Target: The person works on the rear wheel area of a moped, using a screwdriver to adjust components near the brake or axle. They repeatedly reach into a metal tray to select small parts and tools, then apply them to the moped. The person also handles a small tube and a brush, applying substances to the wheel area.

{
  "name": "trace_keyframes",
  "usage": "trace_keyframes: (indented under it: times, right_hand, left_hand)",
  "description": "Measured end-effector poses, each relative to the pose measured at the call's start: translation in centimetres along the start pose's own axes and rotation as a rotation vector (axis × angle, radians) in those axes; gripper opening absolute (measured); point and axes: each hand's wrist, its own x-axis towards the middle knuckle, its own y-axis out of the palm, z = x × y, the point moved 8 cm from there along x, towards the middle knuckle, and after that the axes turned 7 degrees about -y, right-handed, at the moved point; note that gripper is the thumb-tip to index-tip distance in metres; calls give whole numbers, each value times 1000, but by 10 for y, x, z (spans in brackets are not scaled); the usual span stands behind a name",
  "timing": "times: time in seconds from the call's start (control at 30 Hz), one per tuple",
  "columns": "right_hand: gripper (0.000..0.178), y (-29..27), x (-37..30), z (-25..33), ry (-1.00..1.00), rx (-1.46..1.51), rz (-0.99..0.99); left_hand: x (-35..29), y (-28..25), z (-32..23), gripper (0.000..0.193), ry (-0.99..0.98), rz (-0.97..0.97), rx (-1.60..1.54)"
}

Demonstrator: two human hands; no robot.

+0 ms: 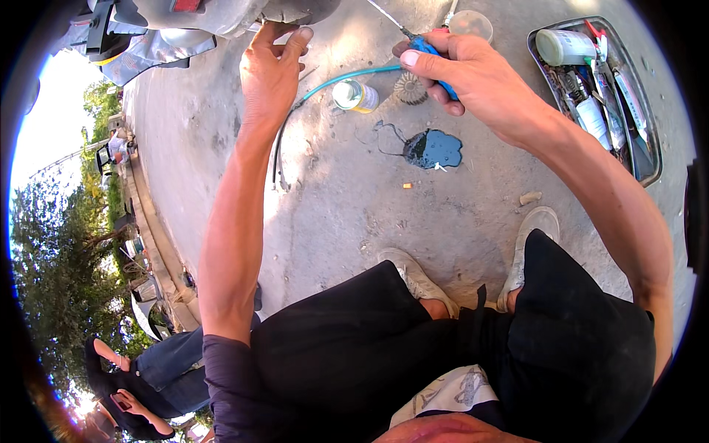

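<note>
My right hand [476, 70] is wrapped round the blue handle of a screwdriver [427, 55]. Its thin metal shaft points up and left toward the top edge of the view. At the upper middle my left hand [272, 70] reaches up to the underside of a vehicle [221, 16]. The left fingers are curled with the thumb bent in; whatever they grip against the grey part is mostly hidden. On the ground between my hands stands a small can [355, 96], with a teal hose [347, 76] running behind it. A ridged round grey part [410, 88] lies below the screwdriver.
A metal tray [538, 70] of tools, a white bottle and tubes sits at the upper right. A dark liquid puddle [436, 150] spreads on the concrete before my shoes [421, 284]. Another person [140, 384] holding a phone stands at the lower left, near a kerb [159, 236].
</note>
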Motion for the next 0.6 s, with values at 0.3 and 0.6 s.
trace_keyframes:
  times: [0.3,0.6]
  right_hand:
    - [36,-4,5,11,-15,9,-4]
    - [34,-33,-63,20,65,-126,-108]
  left_hand:
    - [-11,-19,-33,39,109,-143,-155]
    - [-7,-2,-13,31,104,-106,-172]
